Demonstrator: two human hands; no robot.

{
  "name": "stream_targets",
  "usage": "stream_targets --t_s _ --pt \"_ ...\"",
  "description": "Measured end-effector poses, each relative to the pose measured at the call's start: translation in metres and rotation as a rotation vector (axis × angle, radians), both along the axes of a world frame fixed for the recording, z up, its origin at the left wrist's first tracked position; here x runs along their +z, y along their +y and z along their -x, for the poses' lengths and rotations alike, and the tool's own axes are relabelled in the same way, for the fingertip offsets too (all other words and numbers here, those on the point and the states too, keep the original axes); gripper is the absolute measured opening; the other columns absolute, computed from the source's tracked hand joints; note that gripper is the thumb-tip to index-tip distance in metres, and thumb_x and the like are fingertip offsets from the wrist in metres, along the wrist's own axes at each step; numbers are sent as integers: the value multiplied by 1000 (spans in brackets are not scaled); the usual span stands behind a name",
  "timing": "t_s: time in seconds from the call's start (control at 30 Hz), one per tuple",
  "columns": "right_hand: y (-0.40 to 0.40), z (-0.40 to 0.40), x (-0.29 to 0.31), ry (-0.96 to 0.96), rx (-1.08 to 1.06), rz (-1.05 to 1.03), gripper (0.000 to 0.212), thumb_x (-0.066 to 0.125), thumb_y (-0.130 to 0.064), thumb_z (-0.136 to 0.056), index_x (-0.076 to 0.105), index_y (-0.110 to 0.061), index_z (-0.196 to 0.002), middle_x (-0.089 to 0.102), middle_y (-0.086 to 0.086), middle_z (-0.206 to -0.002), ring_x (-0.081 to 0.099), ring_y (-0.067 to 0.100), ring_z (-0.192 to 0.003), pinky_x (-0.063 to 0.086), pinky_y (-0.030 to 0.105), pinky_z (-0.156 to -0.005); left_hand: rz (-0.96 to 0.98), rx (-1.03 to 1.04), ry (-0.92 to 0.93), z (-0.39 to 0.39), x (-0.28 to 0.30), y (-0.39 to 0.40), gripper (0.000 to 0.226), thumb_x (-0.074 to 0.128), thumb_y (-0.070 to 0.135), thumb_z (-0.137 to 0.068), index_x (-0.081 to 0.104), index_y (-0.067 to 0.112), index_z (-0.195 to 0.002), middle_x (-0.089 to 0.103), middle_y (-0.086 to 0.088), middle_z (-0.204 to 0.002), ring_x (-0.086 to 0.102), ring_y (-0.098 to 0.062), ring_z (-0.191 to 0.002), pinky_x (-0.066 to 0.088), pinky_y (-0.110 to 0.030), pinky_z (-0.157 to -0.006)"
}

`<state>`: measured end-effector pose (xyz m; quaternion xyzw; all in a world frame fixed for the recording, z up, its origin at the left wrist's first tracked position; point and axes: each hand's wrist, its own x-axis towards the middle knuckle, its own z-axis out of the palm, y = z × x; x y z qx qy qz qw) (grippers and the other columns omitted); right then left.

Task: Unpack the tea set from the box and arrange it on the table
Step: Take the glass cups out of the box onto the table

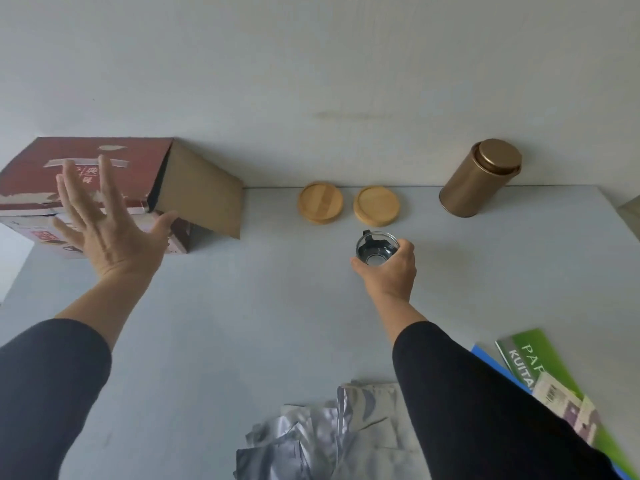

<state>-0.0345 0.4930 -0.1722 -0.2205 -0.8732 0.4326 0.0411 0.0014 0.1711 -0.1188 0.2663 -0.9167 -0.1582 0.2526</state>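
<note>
1. The tabletop [242,306] is pale grey and runs back to a wall; the unpacked pieces stand along its far edge.

2. The box [97,188], red cardboard with a brown flap [204,199] folded open towards the middle, lies on its side at the far left corner of the tabletop. What is left inside cannot be seen from here.

3. The left hand [104,230] is spread wide, fingers straight and apart, holding nothing. It hangs in front of the box, palm turned towards it.

4. Crumpled silvery wrapping [311,441] lies at the near edge, and green and blue booklets [540,368] lie at the near right corner.

5. A gold tin [479,178] with its lid on stands near the far right corner, close to the wall.

6. The right hand [388,268] curls its fingers and thumb round a small glass cup [375,249], which has a dark part inside. The cup is at or just above the tabletop, a little nearer than the lids; whether it touches the surface I cannot tell.

7. Two round wooden lids [320,202] [376,206] lie flat side by side at the far edge, between the box and the tin.

8. The step in hand looks like placing the cup in line with the pieces already out. Next, I judge, the right hand needs to set it squarely down and release it, while the left reaches into the box mouth for another piece.
</note>
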Motion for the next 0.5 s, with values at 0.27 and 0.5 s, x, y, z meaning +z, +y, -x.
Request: stream_targets --t_s 0.27,0.5 --pt "7 13 -9 12 -24 42 81 83 -24 -63 41 -4 -129 47 11 -130 51 27 -116 46 34 -97 113 -133 -277 17 -14 -26 66 46 50 -91 21 26 -147 16 1 -157 2 -23 -148 5 -68 -111" --pt "16 11 -9 -31 7 94 86 78 -20 -67 32 -10 -140 40 8 -138 44 24 -124 39 26 -95 109 -79 -287 17 -18 -15 61 39 48 -95 21 24 -149 17 -2 -158 7 -25 -148 -2 -65 -112"
